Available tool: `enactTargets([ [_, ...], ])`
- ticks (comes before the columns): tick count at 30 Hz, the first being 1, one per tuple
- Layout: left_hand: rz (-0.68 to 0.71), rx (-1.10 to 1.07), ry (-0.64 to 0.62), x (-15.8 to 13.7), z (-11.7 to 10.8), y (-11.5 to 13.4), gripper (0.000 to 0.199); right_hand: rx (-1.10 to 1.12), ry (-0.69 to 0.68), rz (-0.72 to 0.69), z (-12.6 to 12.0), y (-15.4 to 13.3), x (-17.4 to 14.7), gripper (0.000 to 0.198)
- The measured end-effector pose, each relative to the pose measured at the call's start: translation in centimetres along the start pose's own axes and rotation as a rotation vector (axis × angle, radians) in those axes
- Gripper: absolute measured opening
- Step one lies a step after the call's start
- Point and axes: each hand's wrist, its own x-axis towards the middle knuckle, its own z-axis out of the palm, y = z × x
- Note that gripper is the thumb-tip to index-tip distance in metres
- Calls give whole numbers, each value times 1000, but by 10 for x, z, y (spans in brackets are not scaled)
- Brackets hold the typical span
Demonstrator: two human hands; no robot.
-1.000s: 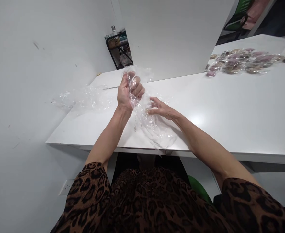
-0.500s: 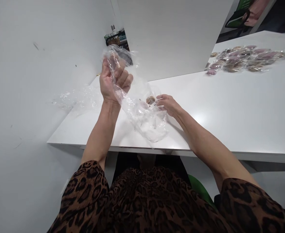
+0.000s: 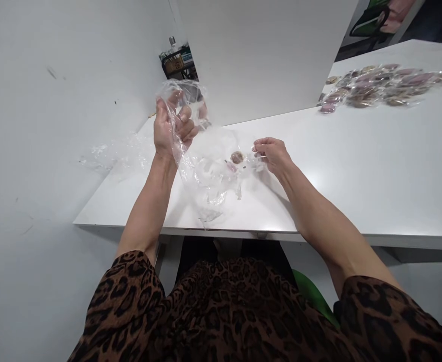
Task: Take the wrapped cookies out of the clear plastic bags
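Observation:
My left hand (image 3: 173, 125) is raised over the table with its fingers curled around the upper part of a clear plastic bag (image 3: 209, 183), whose film drapes down to the tabletop. Thumb and fingers of my right hand (image 3: 273, 153) are pinched at the right end of the film. Between the hands lies a small round brownish piece (image 3: 236, 157). Beside it is a small pink piece (image 3: 231, 166). I cannot tell whether these two are inside the bag or under it.
More crumpled clear plastic (image 3: 119, 153) lies at the table's left edge by the wall. Several wrapped brown and pink pieces (image 3: 379, 86) are heaped at the far right. A pale upright panel (image 3: 262, 60) stands along the back of the white table (image 3: 356, 191).
My right hand has moved slightly right and away from the round piece. My left hand has come down a little, and the hanging film has shifted left.

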Motion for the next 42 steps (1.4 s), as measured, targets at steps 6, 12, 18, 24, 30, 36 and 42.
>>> enactTargets([
  [6, -19, -1, 5, -3, 5, 3, 61, -72, 175, -21, -8, 10, 14, 17],
  [12, -40, 56, -15, 1, 22, 4, 63, 8, -34, -322, -4, -1, 2, 26],
  [18, -19, 170, -261, 5, 33, 3, 71, -214, -474, -377, 3, 9, -8, 42],
  [24, 76, 274, -274, 1, 32, 9, 62, 71, -362, -455, -6, -2, 3, 37],
  [30, 98, 281, -192, 2, 26, 12, 65, 105, -274, -455, -22, -15, 9, 38],
  [36, 85, 272, -77, 0, 18, 8, 70, 173, -202, -524, -25, -20, 13, 42],
  [42, 105, 222, -69, 6, -4, 1, 79, 295, -231, -519, -41, -25, 19, 40],
])
